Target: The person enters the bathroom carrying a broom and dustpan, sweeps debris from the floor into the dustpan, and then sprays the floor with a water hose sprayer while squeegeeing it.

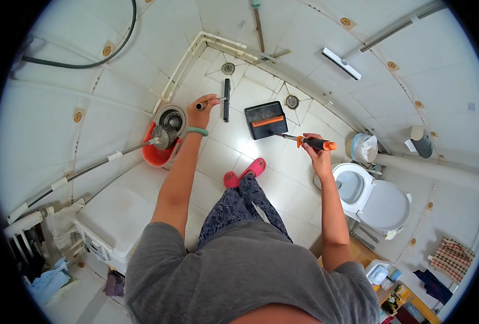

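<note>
Forward and apart, both arms (pixel 177 183) extend, left grip (pixel 201 115) clasping a broom (pixel 226 102), right grip (pixel 316 156) clasping a dustpan (pixel 263 113).

One broom (pixel 226 101); one dustpan (pixel 265 121); two drains (pixel 292 102).

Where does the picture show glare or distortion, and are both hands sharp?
Head view: glare whitens the floor beside the pink slippers; head view: wide-angle distortion seems to bow the mop pole, and black fills the corners; head view: the left hand and right hand look fairly sharp.
</note>
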`<state>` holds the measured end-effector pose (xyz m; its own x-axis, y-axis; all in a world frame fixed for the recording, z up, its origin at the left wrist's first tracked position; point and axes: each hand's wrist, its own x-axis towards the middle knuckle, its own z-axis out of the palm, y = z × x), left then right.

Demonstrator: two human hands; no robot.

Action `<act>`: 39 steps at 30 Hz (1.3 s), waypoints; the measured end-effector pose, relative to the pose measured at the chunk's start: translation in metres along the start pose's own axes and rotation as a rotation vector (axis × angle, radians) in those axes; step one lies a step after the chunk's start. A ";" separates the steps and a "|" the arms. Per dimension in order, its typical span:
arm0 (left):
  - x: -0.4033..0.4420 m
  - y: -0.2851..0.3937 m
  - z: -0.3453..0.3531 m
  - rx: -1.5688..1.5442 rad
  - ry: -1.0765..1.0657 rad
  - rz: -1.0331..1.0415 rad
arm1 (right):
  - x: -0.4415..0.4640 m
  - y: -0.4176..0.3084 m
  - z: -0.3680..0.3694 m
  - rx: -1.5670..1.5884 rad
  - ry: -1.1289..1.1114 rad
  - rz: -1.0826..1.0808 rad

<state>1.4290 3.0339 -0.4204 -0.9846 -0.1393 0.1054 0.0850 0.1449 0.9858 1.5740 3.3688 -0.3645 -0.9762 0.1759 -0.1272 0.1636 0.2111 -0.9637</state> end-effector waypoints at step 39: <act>0.263 -0.032 -0.021 0.073 -0.224 -0.150 | 0.415 0.004 -0.077 -0.193 -0.133 -0.017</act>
<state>1.1709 2.9726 -0.4214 -0.9952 0.0546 -0.0811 -0.0680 0.2104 0.9753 1.1805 3.5164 -0.4029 -0.9872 0.0450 -0.1532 0.1585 0.3954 -0.9048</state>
